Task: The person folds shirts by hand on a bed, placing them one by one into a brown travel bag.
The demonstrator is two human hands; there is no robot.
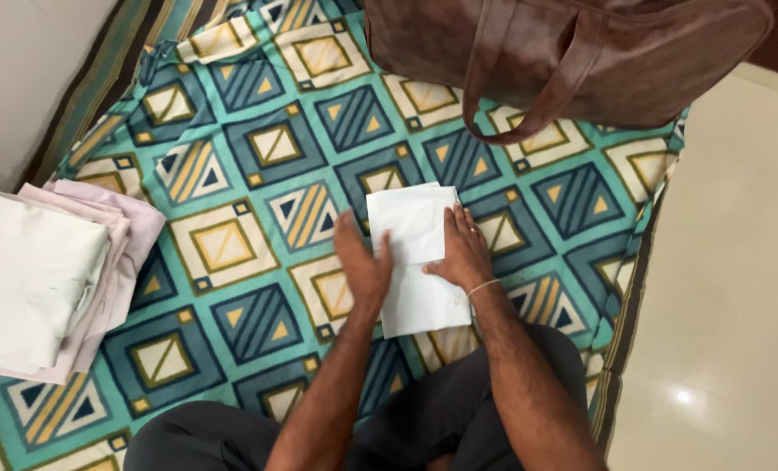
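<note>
A white cloth (415,231), folded into a narrow rectangle, lies on the patterned teal bedsheet (258,148) in front of me. My left hand (363,266) rests flat on the cloth's left edge. Flat on the right side of the cloth lies my right hand (464,253), fingers pointing away from me, with a thin thread band at the wrist. Both palms press down on the cloth; neither hand grips it.
A stack of folded pale clothes (44,279) sits at the left edge of the sheet. A large brown leather bag (563,52) with a hanging strap stands at the top right. Cream floor tiles (729,262) lie to the right of the sheet's edge.
</note>
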